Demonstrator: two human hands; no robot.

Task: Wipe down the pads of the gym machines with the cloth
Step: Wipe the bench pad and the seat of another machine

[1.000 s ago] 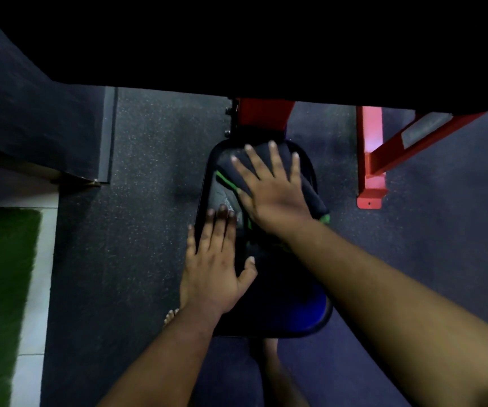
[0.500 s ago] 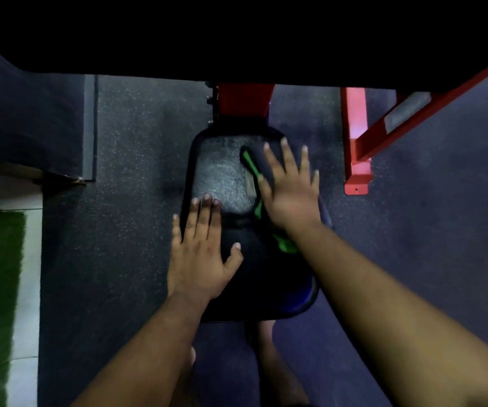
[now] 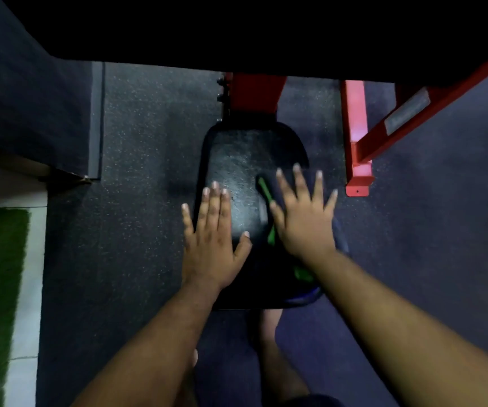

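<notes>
Cloth (image 3: pixel 266 198), dark with a green edge, sits on the right half of the black seat pad (image 3: pixel 236 160), pinned flat under the right hand (image 3: pixel 303 218), fingers spread and straight, pressing not gripping. A second ago that hand and cloth were up at the far end of the pad near the red frame (image 3: pixel 253 92); now they have slid back toward the person and over to the right edge, little finger hanging off the side. Far end of the pad now bare and slightly shiny. Left hand (image 3: pixel 211 242) flat on the near left part of the pad, fingers straight and close together, holding nothing, barely shifted, looks like bracing. Judgement: mid wipe stroke, far end and right side covered, near end and the patch under the left hand probably not done yet. Red floor post (image 3: pixel 357 160) stands off to the right on the rubber floor (image 3: pixel 148 230)
</notes>
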